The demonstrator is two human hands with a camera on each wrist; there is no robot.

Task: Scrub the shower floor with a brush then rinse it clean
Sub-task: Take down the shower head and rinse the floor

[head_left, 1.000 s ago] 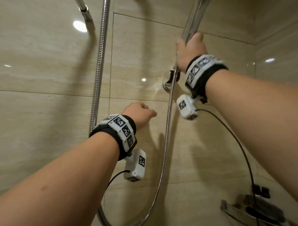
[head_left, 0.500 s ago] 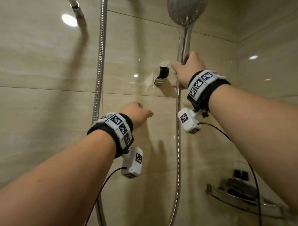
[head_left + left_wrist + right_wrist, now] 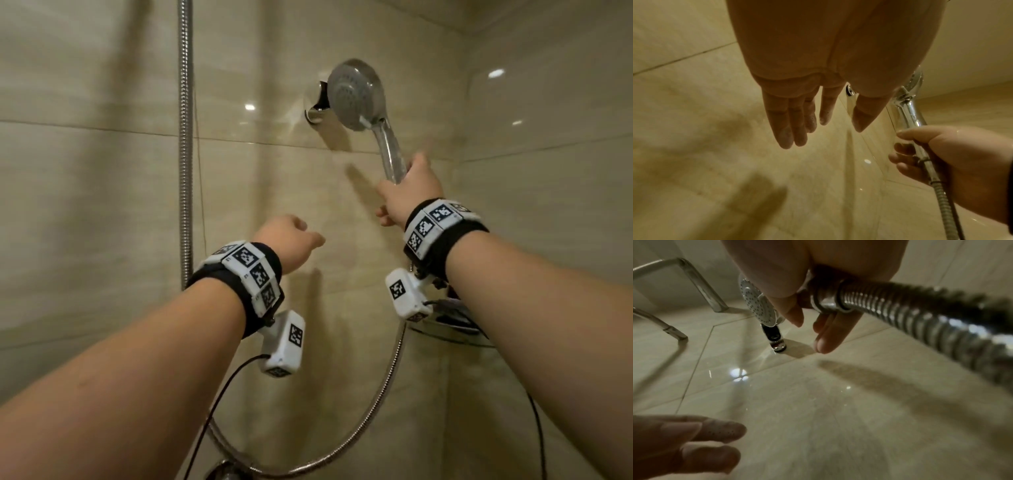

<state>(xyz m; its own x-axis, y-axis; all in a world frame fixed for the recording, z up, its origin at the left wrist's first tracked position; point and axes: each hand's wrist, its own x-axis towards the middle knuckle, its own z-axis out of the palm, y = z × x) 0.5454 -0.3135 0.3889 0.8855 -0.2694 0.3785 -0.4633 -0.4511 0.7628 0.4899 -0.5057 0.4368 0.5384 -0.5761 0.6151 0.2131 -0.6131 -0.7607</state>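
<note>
My right hand (image 3: 407, 193) grips the chrome handle of the shower head (image 3: 356, 92), which faces me just right of its wall holder (image 3: 317, 104) and is free of it. The right wrist view shows fingers curled round the handle's end where the ribbed hose (image 3: 900, 311) joins. The hose (image 3: 387, 387) hangs down in a loop. My left hand (image 3: 291, 240) hovers lower left of the shower head and holds nothing; its fingers (image 3: 795, 120) are straight, with suds on them. No brush or floor is in view.
Beige glossy wall tiles surround me. A second ribbed metal hose (image 3: 185, 137) runs straight down the wall on the left. A chrome corner shelf (image 3: 452, 329) with dark items sits low on the right, behind my right wrist. A chrome rail (image 3: 701, 287) stands off the wall.
My right hand has taken the shower head out of the wall holder and brought it down and to the right. The left hand has stayed about where it was.
</note>
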